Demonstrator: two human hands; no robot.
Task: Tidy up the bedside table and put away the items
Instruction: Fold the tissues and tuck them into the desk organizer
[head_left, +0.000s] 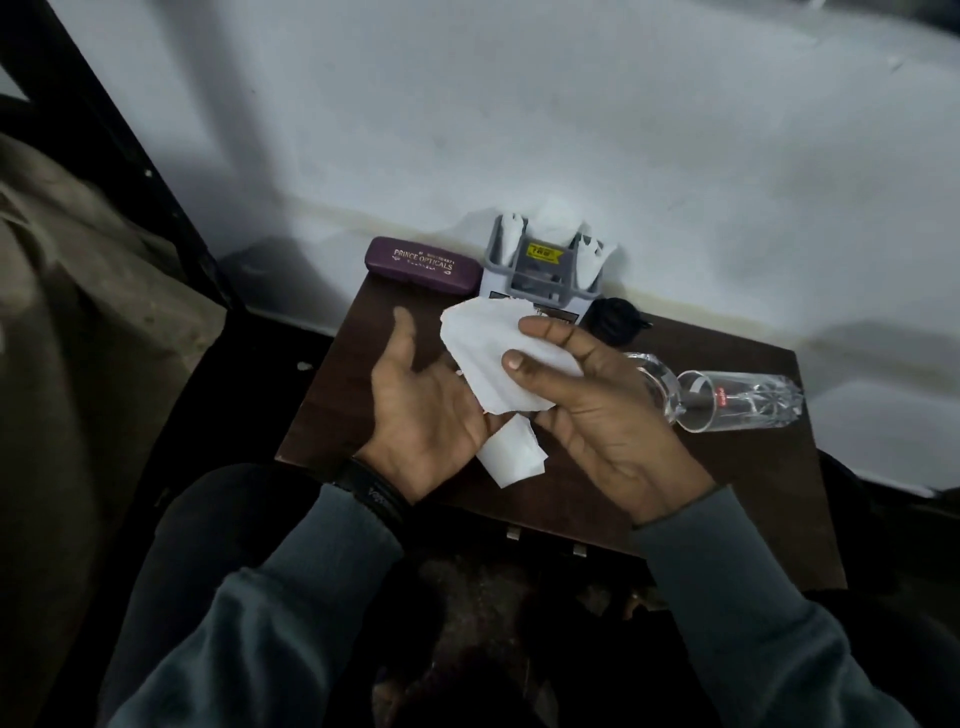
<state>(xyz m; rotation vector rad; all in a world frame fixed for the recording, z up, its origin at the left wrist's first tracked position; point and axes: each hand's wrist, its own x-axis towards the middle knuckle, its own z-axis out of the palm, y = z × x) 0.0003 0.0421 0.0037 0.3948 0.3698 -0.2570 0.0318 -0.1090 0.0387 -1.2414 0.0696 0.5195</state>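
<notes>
While the glass (727, 402) lies tipped on the bench (597, 483), a white tissue (498, 364) is pinched in the right hand (597, 410) grip and laid over the open left hand (431, 410), probably for folding.

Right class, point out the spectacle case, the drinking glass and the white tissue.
spectacle case (422, 266): head view, lid centre.
drinking glass (737, 401): head view, side wall.
white tissue (485, 345): head view, upper fold.

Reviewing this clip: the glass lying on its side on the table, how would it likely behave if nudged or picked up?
The glass lies on its side near the table edge, so a nudge would probably roll it. It looks clear and thin-walled, so likely fragile and somewhat slippery. It appears empty, so probably light.
</notes>
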